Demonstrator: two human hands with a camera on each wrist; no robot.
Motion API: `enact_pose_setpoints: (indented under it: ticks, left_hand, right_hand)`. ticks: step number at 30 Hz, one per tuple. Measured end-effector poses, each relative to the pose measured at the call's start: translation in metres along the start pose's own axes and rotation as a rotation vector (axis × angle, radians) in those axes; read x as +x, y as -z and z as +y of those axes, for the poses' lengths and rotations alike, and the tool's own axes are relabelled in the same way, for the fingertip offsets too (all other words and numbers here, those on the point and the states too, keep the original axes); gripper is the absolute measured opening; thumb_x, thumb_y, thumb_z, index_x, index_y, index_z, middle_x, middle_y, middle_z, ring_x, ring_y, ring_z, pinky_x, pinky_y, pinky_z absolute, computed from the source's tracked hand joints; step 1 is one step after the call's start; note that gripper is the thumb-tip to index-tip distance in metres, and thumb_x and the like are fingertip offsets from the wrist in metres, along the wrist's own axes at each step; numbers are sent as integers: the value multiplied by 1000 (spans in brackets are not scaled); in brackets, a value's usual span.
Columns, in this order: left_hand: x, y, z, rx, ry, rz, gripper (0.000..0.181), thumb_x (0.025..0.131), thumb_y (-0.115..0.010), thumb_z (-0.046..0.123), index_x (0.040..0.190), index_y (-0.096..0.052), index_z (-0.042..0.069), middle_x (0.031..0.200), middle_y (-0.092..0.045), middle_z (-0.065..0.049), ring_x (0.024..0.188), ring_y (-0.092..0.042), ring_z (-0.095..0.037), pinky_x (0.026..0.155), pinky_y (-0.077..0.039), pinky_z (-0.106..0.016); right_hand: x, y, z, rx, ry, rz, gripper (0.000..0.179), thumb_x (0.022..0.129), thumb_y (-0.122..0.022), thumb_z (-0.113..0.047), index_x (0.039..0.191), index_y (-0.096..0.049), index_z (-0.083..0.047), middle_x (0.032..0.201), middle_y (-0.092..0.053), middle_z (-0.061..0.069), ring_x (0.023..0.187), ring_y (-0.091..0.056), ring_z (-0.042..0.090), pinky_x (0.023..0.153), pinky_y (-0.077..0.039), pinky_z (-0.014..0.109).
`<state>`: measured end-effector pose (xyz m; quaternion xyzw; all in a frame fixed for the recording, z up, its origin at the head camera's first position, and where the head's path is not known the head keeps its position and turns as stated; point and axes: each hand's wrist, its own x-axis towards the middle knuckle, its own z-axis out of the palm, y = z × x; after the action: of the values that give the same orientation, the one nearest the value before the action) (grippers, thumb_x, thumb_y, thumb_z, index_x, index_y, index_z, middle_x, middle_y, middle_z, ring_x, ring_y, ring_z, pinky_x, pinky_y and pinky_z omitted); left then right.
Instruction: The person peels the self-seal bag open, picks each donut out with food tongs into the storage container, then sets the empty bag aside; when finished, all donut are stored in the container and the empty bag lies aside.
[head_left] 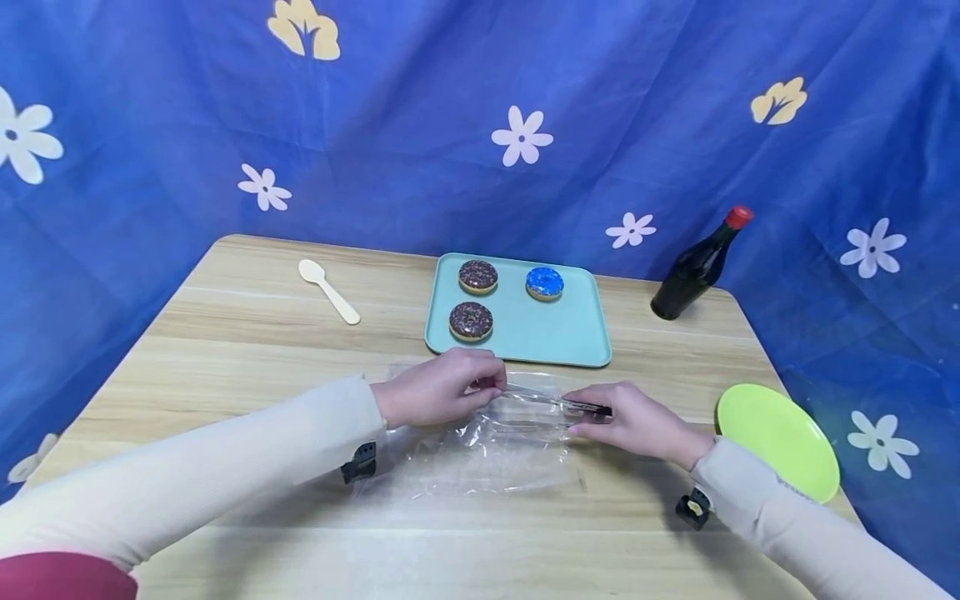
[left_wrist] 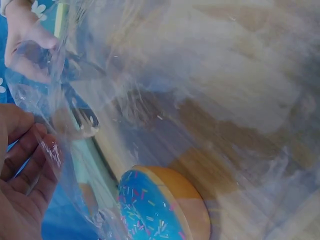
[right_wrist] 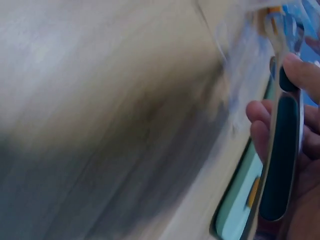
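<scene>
My left hand (head_left: 446, 390) pinches the edge of a clear plastic bag (head_left: 480, 454) over the middle of the table. To the right, my right hand (head_left: 641, 419) grips metal tongs (head_left: 588, 407) with dark handle pads. Their metal ends point left into the crinkled plastic. In the left wrist view, a blue-iced doughnut (left_wrist: 150, 210) with coloured sprinkles shows large below the left hand, with the bag's film about it; in the head view this spot is hidden by the left arm. The right wrist view shows the thumb pressing along the tongs (right_wrist: 281, 155).
Behind the hands, a teal tray (head_left: 525, 342) bears two chocolate doughnuts (head_left: 471, 322) and a blue doughnut (head_left: 544, 284). A pale spoon (head_left: 330, 292) lies at the back left. A dark bottle (head_left: 693, 271) and a green plate (head_left: 780, 437) stand on the right.
</scene>
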<state>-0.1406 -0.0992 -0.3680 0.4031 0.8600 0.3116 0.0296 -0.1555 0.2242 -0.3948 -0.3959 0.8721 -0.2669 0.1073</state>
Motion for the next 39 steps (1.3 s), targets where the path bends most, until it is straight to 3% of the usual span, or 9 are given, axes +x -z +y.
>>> enact_pose_setpoints:
  ticks: [5, 13, 20, 33, 39]
  left_hand:
    - [0, 1, -1, 13, -6, 10, 8, 99, -65, 5, 101, -71, 10, 96, -69, 1, 85, -61, -6, 79, -58, -21]
    - [2, 2, -1, 19, -23, 26, 8, 100, -64, 5, 100, -70, 8, 94, -68, 1, 84, -60, -6, 78, -59, -22]
    - [3, -2, 2, 17, -27, 24, 7, 100, -64, 5, 102, -70, 7, 96, -70, 0, 86, -63, -8, 80, -59, -21]
    - [4, -4, 1, 6, -24, 22, 7, 100, -64, 4, 102, -70, 7, 98, -71, -2, 90, -65, -9, 84, -60, -22]
    - [3, -4, 0, 7, -19, 17, 7, 100, -64, 4, 102, -70, 7, 97, -71, -1, 90, -65, -9, 84, -60, -22]
  right_hand:
    - [14, -9, -7, -27, 21, 3, 46, 95, -78, -32, 133, -70, -7, 116, -79, 2, 98, -72, 10, 86, -62, 30]
    - [32, -24, -18, -37, 79, 29, 46, 96, -77, -31, 135, -69, -7, 123, -78, 5, 106, -74, 14, 92, -62, 34]
    - [37, -38, -32, 5, 35, 41, 43, 95, -77, -34, 130, -71, -10, 118, -78, 1, 106, -73, 10, 95, -61, 31]
    - [46, -44, -36, -8, 80, 62, 31, 100, -72, -30, 125, -71, -12, 91, -71, -10, 77, -59, 5, 69, -51, 19]
    - [50, -47, -36, -18, 96, 85, 15, 100, -72, -29, 106, -71, -15, 79, -66, -10, 70, -55, 1, 62, -48, 17]
